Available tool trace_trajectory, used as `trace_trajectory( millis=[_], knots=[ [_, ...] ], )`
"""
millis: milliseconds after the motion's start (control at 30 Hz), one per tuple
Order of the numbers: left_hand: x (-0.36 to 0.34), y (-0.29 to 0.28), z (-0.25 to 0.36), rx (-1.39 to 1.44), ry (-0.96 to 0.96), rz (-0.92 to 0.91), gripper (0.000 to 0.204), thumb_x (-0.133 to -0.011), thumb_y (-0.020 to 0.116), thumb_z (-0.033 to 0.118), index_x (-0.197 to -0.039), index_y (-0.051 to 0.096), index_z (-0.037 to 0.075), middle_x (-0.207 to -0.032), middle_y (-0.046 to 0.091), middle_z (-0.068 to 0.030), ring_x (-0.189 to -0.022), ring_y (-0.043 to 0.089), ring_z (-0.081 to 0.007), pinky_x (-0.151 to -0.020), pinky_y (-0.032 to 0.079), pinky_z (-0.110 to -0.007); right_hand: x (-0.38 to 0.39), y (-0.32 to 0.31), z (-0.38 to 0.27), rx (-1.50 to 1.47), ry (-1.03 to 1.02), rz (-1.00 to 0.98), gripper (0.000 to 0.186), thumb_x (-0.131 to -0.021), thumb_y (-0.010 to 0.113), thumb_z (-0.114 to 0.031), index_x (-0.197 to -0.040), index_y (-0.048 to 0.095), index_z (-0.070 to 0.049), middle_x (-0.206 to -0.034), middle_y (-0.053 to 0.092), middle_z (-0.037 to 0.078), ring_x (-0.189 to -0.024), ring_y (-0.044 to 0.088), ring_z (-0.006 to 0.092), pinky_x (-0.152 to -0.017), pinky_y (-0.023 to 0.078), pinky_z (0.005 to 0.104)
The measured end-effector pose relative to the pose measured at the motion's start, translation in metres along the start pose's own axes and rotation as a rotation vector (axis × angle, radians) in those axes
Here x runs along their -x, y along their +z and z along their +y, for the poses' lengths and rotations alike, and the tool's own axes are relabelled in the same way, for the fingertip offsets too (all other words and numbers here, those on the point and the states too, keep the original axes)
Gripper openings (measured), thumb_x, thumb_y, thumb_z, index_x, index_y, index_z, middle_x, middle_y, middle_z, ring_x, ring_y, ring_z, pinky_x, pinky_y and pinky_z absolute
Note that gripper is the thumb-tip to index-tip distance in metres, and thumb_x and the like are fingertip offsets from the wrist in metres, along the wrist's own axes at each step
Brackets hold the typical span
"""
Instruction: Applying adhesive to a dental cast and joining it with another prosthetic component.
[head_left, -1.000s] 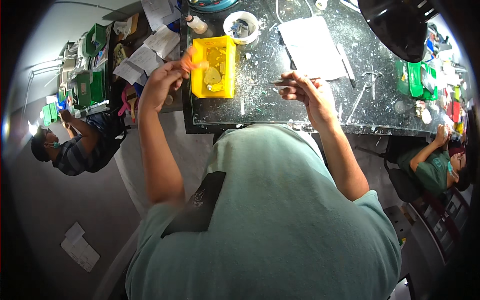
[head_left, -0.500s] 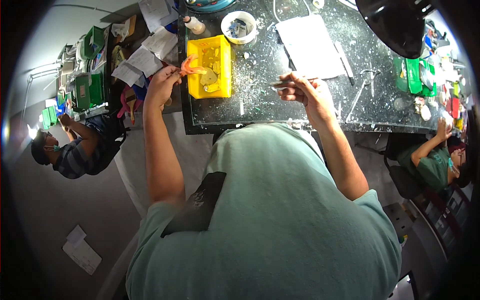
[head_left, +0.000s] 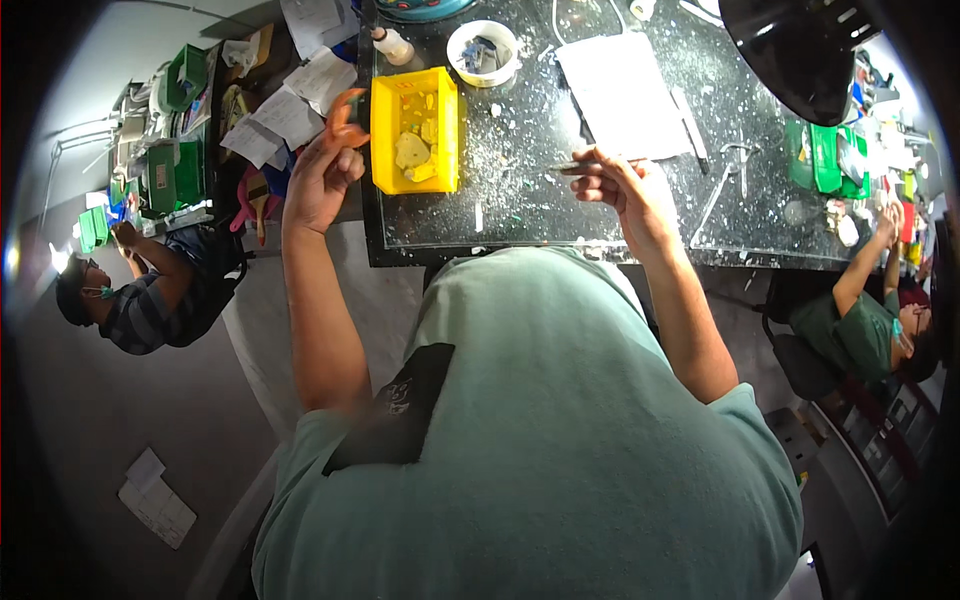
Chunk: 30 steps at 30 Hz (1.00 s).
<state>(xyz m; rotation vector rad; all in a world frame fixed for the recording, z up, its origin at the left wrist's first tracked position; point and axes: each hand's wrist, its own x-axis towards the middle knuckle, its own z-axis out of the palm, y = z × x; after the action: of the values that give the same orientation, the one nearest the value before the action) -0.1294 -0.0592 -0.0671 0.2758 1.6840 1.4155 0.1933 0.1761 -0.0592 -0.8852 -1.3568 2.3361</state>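
My left hand (head_left: 316, 190) is closed around the lower end of an orange curved piece (head_left: 347, 122), raised at the left edge of the table. Just right of it stands a yellow bin (head_left: 448, 135) with pale yellow and translucent pieces (head_left: 412, 152) inside. Over the right half of the table, my right hand (head_left: 632, 192) pinches a slim, dark metallic tool (head_left: 570, 168). The tool's tip points left; its exact kind is too small to make out.
White crumbs litter the black table (head_left: 520, 215). Behind are a white tub (head_left: 503, 70) of dark scraps, a small bottle (head_left: 393, 46), a white sheet (head_left: 625, 95) and a pen (head_left: 690, 130). A black lamp shade (head_left: 790, 60) hangs at upper right. People sit at both sides.
The orange piece has moved left and up, off the bin's edge, and turned upright in my left hand. My right hand has stayed almost in place with the tool.
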Motion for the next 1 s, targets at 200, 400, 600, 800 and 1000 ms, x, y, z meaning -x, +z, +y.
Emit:
trace_trajectory(
  millis=[200,400,600,800,1000],
  knots=[
    [0.001,-0.019,-0.019,0.381,0.149,-0.168,0.013,-0.095,0.057,0.014,-0.097,0.062,0.003,-0.074,0.054,-0.001,-0.069,0.051,-0.0105,-0.065,0.041,-0.024,0.002,0.008,-0.01,-0.054,-0.054,0.053,0.034,-0.095,0.057,-0.028,-0.105,0.066,0.003,-0.09,0.071,0.012,-0.074,0.068,0.0151,-0.071,0.055,0.0264],
    [0.004,-0.004,-0.012,0.044,0.059,0.036,0.015,-0.096,0.056,0.017,-0.095,0.063,0.003,-0.074,0.055,-0.0003,-0.069,0.051,-0.009,-0.069,0.042,-0.023,0.0,0.009,-0.014,-0.048,-0.084,0.057,0.034,-0.094,0.06,-0.03,-0.101,0.067,0.002,-0.084,0.07,0.01,-0.07,0.066,0.0131,-0.069,0.054,0.0248],
    [0.013,0.002,-0.018,0.217,0.133,-0.02,0.021,-0.098,0.054,0.022,-0.093,0.063,0.004,-0.071,0.054,0.001,-0.068,0.05,-0.0074,-0.067,0.038,-0.021,0.003,0.013,-0.01,-0.047,-0.083,0.084,0.032,-0.095,0.058,-0.03,-0.099,0.067,0.001,-0.078,0.068,0.006,-0.069,0.064,0.0112,-0.067,0.053,0.0251],
    [0.035,0.019,0.007,-0.006,0.23,0.0,0.021,-0.098,0.056,0.023,-0.099,0.062,0.003,-0.074,0.053,0.0025,-0.067,0.045,-0.0068,-0.066,0.038,-0.022,0.005,0.018,-0.01,-0.019,-0.085,0.084,0.033,-0.096,0.057,-0.03,-0.1,0.067,0.001,-0.078,0.067,0.006,-0.068,0.063,0.0111,-0.067,0.053,0.0253],
    [0.064,0.054,0.043,0.259,0.477,-0.217,0.028,-0.096,0.058,0.021,-0.112,0.057,-0.002,-0.088,0.061,-0.0002,-0.072,0.052,-0.0054,-0.067,0.042,-0.022,0.007,0.03,-0.022,-0.095,-0.158,0.077,0.033,-0.098,0.054,-0.028,-0.101,0.065,0.003,-0.078,0.066,0.007,-0.069,0.062,0.0125,-0.067,0.052,0.0255]
  ],
)
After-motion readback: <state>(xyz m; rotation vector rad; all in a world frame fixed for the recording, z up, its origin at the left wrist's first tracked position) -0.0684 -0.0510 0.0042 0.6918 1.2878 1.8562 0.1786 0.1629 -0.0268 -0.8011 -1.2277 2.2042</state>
